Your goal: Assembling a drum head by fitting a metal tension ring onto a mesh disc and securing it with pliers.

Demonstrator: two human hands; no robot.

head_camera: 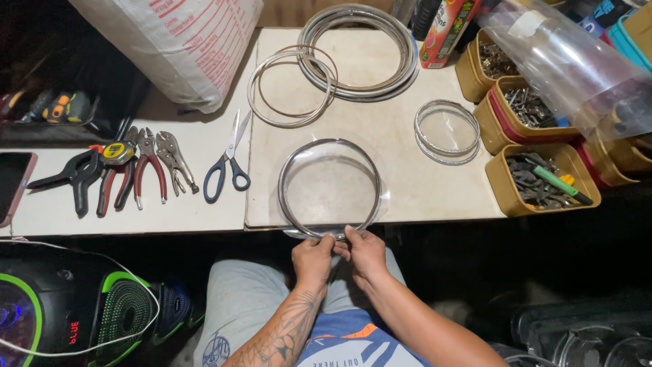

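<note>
A person sits at a worktop (421, 197), seen from above, with both forearms reaching forward from the bottom of the view. The left hand (314, 259) and the right hand (364, 253) meet side by side at the near edge of the worktop, each closed in a pinch on the nearest point of a metal ring with a clear disc in it (329, 187). The ring lies flat and extends straight away from the hands, its near rim overhanging the worktop edge; both hands are equally close to it, thumbs on top, knuckles almost touching. To the left, on a lower white surface, lie blue-handled scissors (228, 162), then locking pliers (174, 160), red-handled pliers (147, 170) and a black spring clamp (76, 177), all well apart from the hands. A black and green speaker (115, 312) sits low at the near left. Further out on the right, a smaller ring with a clear disc (447, 131) rests on the worktop, and beside it stand yellow tubs of small metal parts (540, 178). Beyond the held ring lie thin wire hoops (292, 85), overlapping a stack of larger metal rings (360, 51) at the far edge. A white printed sack (176, 41) leans at the far left.
</note>
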